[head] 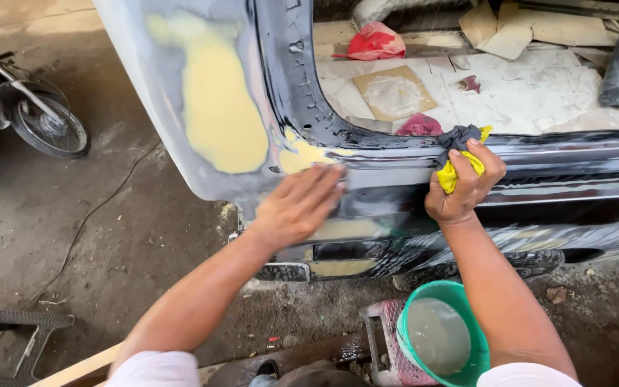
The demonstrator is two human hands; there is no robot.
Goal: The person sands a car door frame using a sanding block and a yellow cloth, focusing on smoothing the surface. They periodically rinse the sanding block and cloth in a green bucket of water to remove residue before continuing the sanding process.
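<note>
L hand (296,206) flat, open on car panel (367,179); R hand (465,188), at 3 o'clock, clenched on yellow-grey rag (458,159).

Wet black car sill (395,179) with yellow filler patches, crumpled yellow-and-grey rag (460,161) pressed against its upper edge

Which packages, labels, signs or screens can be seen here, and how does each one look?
No labels, signs or screens show.
Red bag: crumpled, on the car floor, top centre.
Cardboard sheet: flat brown square with a pale smear, on the car floor.
</note>
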